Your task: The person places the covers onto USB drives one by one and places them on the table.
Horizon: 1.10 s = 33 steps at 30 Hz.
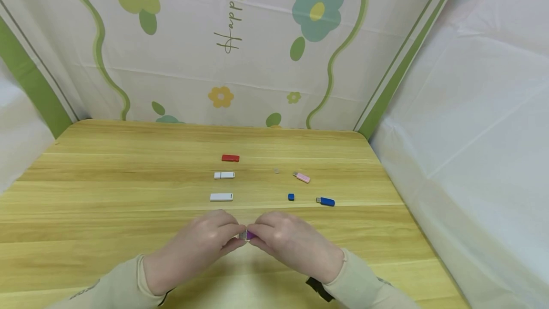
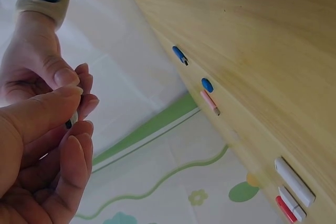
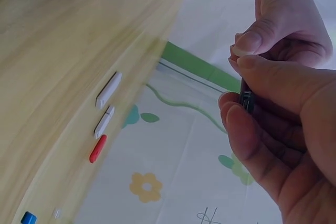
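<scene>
Both hands meet fingertip to fingertip near the front of the table. My left hand [image 1: 199, 240] pinches a clear cap [image 1: 242, 235] between thumb and fingers. My right hand [image 1: 293, 244] pinches a purple USB stick [image 1: 250, 235], its end right at the cap. Fingers cover most of both pieces. In the right wrist view, a dark end of the stick [image 3: 247, 100] shows between the right thumb and fingers. Beyond the right hand lie a blue USB stick [image 1: 327, 201] with its metal plug bare and its blue cap [image 1: 291, 197].
A pink USB stick [image 1: 302, 177] lies uncapped by a small clear cap [image 1: 276, 170]. To the left sit a red USB stick [image 1: 230, 158] and two white ones, one farther [image 1: 224, 175], one nearer [image 1: 221, 197]. A flowered curtain [image 1: 257, 61] hangs behind the wooden table [image 1: 107, 194].
</scene>
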Each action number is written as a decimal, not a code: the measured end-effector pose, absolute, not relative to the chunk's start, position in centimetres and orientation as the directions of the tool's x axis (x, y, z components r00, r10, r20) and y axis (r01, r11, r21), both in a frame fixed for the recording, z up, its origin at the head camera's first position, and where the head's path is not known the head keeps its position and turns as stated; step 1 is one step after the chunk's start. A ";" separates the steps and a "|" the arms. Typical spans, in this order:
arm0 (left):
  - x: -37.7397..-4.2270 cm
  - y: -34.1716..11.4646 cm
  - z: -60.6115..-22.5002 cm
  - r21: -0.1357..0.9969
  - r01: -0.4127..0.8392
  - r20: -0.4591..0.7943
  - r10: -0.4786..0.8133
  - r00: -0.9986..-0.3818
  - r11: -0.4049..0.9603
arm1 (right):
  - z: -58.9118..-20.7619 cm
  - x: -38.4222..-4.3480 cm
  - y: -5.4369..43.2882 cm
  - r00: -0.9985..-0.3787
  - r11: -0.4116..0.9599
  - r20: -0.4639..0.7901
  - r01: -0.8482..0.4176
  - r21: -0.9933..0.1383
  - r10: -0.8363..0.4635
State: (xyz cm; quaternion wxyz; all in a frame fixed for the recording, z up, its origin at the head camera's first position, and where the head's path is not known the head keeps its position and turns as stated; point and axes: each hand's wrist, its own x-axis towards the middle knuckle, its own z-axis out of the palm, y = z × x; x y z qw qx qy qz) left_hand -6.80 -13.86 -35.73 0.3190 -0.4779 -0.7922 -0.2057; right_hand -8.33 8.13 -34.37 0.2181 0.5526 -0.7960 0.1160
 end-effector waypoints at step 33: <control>-8.6 -13.7 -37.0 0.067 0.851 0.675 0.605 -0.423 0.520 | -35.2 -9.8 8.3 -0.393 0.415 0.453 -0.908 -0.055 -0.800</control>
